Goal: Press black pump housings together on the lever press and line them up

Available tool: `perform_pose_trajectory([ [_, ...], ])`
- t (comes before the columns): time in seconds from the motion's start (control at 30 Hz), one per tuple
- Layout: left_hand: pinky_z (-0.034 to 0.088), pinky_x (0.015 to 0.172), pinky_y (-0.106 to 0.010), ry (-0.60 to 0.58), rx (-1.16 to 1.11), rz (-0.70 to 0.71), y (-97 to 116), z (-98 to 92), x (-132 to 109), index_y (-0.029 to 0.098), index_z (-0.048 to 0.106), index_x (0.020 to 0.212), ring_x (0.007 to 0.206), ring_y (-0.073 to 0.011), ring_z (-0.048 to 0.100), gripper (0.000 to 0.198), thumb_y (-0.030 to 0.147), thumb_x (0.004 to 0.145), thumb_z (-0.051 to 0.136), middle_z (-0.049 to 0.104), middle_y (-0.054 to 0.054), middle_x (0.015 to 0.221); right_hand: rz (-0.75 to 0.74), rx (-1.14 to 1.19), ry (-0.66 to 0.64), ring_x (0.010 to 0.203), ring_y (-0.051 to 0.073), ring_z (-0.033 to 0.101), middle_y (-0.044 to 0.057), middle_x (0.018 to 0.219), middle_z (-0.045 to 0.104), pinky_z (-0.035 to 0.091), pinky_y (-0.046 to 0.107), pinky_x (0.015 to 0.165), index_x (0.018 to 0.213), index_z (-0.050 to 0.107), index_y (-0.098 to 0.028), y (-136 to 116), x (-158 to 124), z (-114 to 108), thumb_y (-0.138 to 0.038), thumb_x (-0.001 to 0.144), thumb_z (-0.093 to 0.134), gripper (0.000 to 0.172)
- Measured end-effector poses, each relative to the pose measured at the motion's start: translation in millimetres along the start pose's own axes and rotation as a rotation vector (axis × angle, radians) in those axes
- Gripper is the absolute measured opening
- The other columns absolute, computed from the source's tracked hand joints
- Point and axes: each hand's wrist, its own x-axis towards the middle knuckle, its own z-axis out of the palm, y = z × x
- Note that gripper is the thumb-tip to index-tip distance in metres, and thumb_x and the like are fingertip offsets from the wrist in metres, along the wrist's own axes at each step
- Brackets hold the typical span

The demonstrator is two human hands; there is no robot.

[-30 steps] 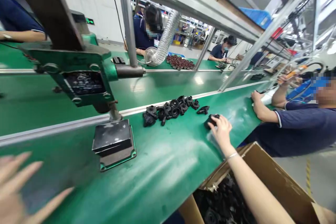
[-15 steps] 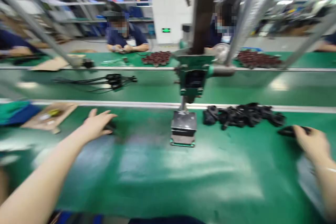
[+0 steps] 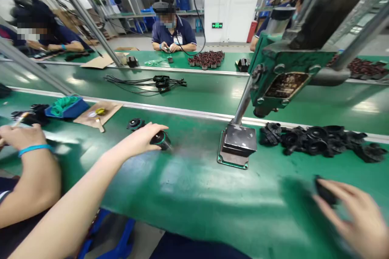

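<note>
At the left, my left hand [image 3: 148, 135] reaches out over the green bench with its fingers curved round a dark cylindrical part [image 3: 161, 141]. The part looks to be resting on the bench. Just behind that wrist lies a round black part [image 3: 135, 124]. My right hand [image 3: 354, 214], smeared by motion, holds a black plastic part [image 3: 325, 192] between thumb and fingers near the right side. Its far end is blurred. Beyond the right hand lies a pile of black molded parts [image 3: 317, 139].
A green press [image 3: 282, 75] leans over a metal block [image 3: 240, 137] between my hands. A co-worker's arm [image 3: 33, 170] is close on my left. Farther back are cardboard [image 3: 114, 109], a blue tray [image 3: 74, 108] of green rings and a bundle of black cables [image 3: 161, 83].
The view has swung left, showing more of the co-worker beside me. My right hand has come nearer to me with its black part. My left hand stays by the dark cylinder.
</note>
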Motion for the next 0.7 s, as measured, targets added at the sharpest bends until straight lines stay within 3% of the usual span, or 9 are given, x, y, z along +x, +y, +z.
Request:
perform_pose_trajectory([
  [0.13, 0.043, 0.108, -0.042, 0.009, -0.418, 0.18, 74, 46.7, 4, 0.023, 0.042, 0.132, 0.126, -0.0265, 0.053, 0.06, 0.032, 0.079, 0.07, 0.054, -0.011, 0.134, -0.314, -0.042, -0.186, 0.12, 0.015, 0.052, 0.005, 0.115, 0.057, 0.048, 0.032, 0.101, 0.121, 0.06, -0.03, -57, -2, 23, -0.051, 0.084, 0.051, 0.043],
  [0.23, 0.043, 0.108, -0.041, -0.021, -0.672, 0.314, 130, 80.5, 11, 0.025, 0.039, 0.136, 0.125, -0.0249, 0.053, 0.069, 0.03, 0.077, 0.074, 0.053, -0.01, 0.134, -0.206, 0.136, -0.235, 0.121, 0.007, 0.051, 0.002, 0.117, 0.057, 0.047, 0.028, 0.107, 0.123, 0.057, -0.03, -80, 1, 33, -0.034, 0.088, 0.05, 0.036],
  [0.33, 0.042, 0.109, -0.043, -0.052, -0.845, 0.411, 170, 103.4, 21, 0.027, 0.035, 0.139, 0.126, -0.0254, 0.051, 0.076, 0.031, 0.075, 0.077, 0.051, -0.01, 0.135, -0.016, 0.192, -0.214, 0.121, 0.006, 0.052, 0.007, 0.122, 0.055, 0.05, 0.025, 0.105, 0.12, 0.055, -0.017, -81, 1, 37, -0.031, 0.086, 0.054, 0.036],
  [0.4, 0.042, 0.11, -0.045, -0.058, -0.93, 0.437, 186, 113.8, 26, 0.027, 0.033, 0.14, 0.128, -0.0265, 0.05, 0.081, 0.032, 0.073, 0.078, 0.048, -0.012, 0.138, 0.087, 0.185, -0.2, 0.121, 0.009, 0.053, 0.011, 0.124, 0.053, 0.051, 0.029, 0.105, 0.11, 0.057, -0.012, -76, -1, 40, -0.037, 0.083, 0.058, 0.037],
  [0.53, 0.044, 0.109, -0.047, -0.076, -1.107, 0.369, 199, 129.5, 29, 0.026, 0.033, 0.14, 0.126, -0.0276, 0.053, 0.086, 0.031, 0.07, 0.082, 0.049, -0.012, 0.138, 0.259, 0.213, -0.175, 0.112, 0.009, 0.057, 0.008, 0.117, 0.057, 0.053, 0.029, 0.1, 0.094, 0.062, -0.013, -70, 6, 38, -0.041, 0.079, 0.062, 0.031],
  [0.7, 0.045, 0.107, -0.048, -0.07, -1.24, 0.278, 201, 141.7, 25, 0.023, 0.039, 0.134, 0.125, -0.0292, 0.055, 0.084, 0.032, 0.065, 0.086, 0.055, -0.013, 0.134, 0.318, 0.362, -0.243, 0.097, 0.002, 0.064, 0.004, 0.108, 0.064, 0.055, 0.014, 0.087, 0.091, 0.061, -0.012, -106, 47, 8, -0.039, 0.083, 0.058, 0.028],
])
